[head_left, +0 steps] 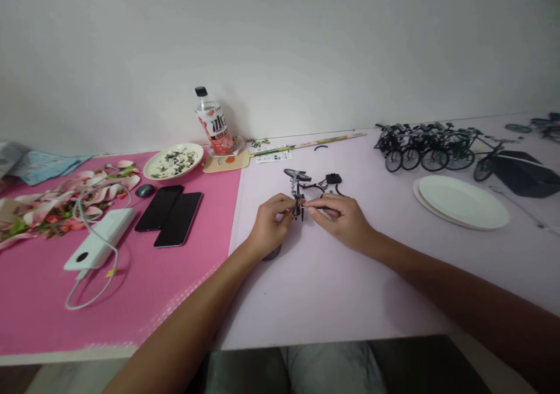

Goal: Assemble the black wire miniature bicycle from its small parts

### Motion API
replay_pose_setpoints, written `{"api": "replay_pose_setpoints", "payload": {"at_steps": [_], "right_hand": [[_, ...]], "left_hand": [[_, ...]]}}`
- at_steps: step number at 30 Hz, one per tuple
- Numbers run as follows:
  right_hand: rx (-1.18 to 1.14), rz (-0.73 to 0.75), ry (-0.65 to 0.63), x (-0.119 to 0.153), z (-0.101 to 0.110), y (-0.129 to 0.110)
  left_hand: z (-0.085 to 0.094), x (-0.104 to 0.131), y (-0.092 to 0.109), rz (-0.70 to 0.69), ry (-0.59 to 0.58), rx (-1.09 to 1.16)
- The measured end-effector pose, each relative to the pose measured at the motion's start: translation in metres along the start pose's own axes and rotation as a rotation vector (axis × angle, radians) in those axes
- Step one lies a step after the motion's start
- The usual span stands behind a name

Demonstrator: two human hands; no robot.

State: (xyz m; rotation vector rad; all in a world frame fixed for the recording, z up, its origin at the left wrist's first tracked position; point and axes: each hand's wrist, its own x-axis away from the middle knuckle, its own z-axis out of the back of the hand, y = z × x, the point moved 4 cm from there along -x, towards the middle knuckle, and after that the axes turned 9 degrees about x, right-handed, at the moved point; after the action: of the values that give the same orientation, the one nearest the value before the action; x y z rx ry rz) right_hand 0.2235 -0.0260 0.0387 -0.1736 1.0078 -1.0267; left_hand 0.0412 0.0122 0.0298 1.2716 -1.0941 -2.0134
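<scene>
Near the middle of the table, my left hand [272, 223] pinches a small dark model bicycle part [297, 207] between its fingers. From the right, my right hand [343, 218] holds a thin screwdriver-like tool [322, 208], its pale tip touching the part. A loose small wheel [297, 175] lies just behind my hands. Beside it, to the right, is a black frame piece with a small black box [333, 178]. Another dark round part [272, 254] shows partly under my left wrist.
Several assembled model bicycles [431, 146] stand at the back right, near white plates [464, 202] and a black box [525, 172]. Leftward are a bottle [215, 125], a bowl [174, 161], two phones [178, 219], a white power strip [100, 239] and petals [79, 201].
</scene>
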Motion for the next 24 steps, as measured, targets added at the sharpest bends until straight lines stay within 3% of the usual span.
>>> {"api": "replay_pose_setpoints", "payload": {"at_steps": [3, 9, 24], "right_hand": [[-0.048, -0.043, -0.044, 0.001, -0.002, 0.002], [-0.273, -0.264, -0.140, 0.012, -0.012, 0.018], [-0.182, -0.119, -0.109, 0.010, -0.010, 0.007]], "left_hand": [[0.000, -0.001, 0.002, -0.032, -0.013, -0.041], [0.001, 0.000, 0.002, -0.062, -0.023, -0.091], [0.002, 0.000, 0.002, -0.022, 0.004, -0.094]]}}
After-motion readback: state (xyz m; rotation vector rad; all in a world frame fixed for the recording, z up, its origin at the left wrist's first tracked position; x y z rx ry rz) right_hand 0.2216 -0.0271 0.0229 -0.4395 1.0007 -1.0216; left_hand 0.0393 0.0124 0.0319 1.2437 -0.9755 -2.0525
